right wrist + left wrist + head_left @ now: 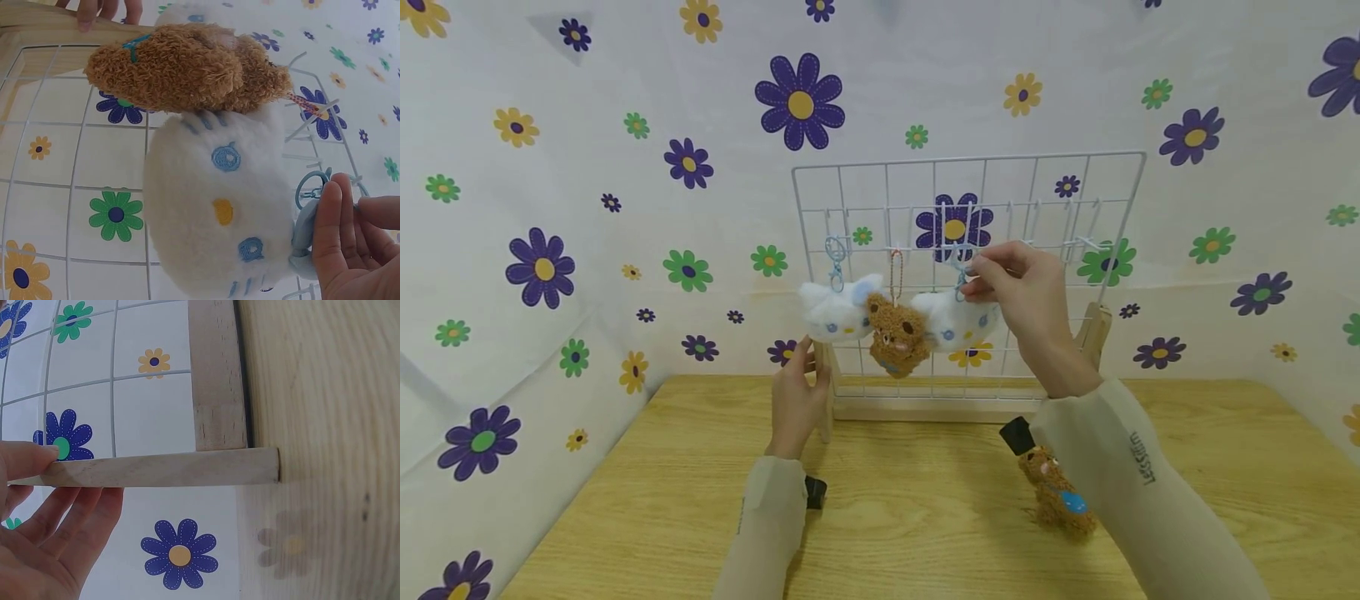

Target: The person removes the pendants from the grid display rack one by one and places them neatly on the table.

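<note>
My right hand (1033, 296) pinches the light-blue clasp and ring (310, 187) at the top of a white plush cat-head keychain (953, 321). In the right wrist view this plush (194, 206) shows embroidered blue eyes and a yellow nose, in front of the white wire rack (970, 158). A curly brown plush keychain (898, 340) hangs beside it from a red-and-white cord. Left of that hangs another white plush (835, 312) on a blue ring. My left hand (800, 396) holds the rack's left wooden post (169, 470), thumb on one side and fingers on the other.
Several straight hooks (1097, 217) stick out along the rack's middle. A second brown plush (1060, 496) with a blue patch lies on the wooden table (895, 517), near my right sleeve. Flower-patterned cloth (715, 217) hangs behind the rack.
</note>
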`<state>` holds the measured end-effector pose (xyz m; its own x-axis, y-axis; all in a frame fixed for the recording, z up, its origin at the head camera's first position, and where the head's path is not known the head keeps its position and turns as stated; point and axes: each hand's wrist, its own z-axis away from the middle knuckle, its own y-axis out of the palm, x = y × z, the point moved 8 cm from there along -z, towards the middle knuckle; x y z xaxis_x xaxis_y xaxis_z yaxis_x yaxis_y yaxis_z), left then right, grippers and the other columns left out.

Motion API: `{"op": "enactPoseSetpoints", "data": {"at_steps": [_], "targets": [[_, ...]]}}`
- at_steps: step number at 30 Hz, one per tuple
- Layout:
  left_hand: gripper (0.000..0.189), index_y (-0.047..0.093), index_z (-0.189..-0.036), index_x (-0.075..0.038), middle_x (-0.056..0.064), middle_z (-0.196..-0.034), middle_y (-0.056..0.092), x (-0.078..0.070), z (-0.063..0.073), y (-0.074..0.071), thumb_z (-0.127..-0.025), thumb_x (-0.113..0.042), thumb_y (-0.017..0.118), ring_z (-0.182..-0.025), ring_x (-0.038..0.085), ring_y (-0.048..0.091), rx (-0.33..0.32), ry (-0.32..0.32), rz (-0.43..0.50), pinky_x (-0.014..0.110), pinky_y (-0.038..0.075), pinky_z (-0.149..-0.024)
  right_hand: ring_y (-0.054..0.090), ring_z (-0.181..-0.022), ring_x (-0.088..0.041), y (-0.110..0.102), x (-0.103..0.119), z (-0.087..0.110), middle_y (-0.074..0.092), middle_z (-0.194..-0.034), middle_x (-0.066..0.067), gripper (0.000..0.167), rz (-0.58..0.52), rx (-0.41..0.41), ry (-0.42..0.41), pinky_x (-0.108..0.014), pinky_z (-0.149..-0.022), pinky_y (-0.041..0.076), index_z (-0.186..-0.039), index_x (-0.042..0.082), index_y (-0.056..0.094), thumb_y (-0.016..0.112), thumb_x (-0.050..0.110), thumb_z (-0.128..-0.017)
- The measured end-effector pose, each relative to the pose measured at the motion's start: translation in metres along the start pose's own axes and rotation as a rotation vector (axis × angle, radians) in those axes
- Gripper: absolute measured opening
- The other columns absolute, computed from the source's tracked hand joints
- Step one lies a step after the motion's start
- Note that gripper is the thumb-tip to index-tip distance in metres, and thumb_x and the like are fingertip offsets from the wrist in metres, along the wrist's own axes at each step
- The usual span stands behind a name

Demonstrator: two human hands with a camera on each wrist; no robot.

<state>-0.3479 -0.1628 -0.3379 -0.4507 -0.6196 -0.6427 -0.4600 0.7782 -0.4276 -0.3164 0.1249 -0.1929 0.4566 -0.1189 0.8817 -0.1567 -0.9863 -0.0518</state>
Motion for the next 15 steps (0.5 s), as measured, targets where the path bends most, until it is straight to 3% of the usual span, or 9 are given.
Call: {"op": "enactPoseSetpoints", "data": {"at_steps": [15], "targets": [[0.047, 0.056, -0.136, 0.005, 0.029, -0.111, 0.070, -0.0008, 0.0002, -0.0008, -0.091, 0.007, 0.068, -0.095, 0.043, 0.070, -0.004, -0.001, -0.004, 0.057, 0.056, -0.086, 0.070, -0.070, -0.008, -0.0021, 0.0069, 0.0074, 0.069, -0.089, -0.003, 0.020, -0.004, -0.003, -0.019, -0.024, -0.073, 0.059, -0.113, -0.014, 0.063, 0.060, 0.002, -0.101]]}}
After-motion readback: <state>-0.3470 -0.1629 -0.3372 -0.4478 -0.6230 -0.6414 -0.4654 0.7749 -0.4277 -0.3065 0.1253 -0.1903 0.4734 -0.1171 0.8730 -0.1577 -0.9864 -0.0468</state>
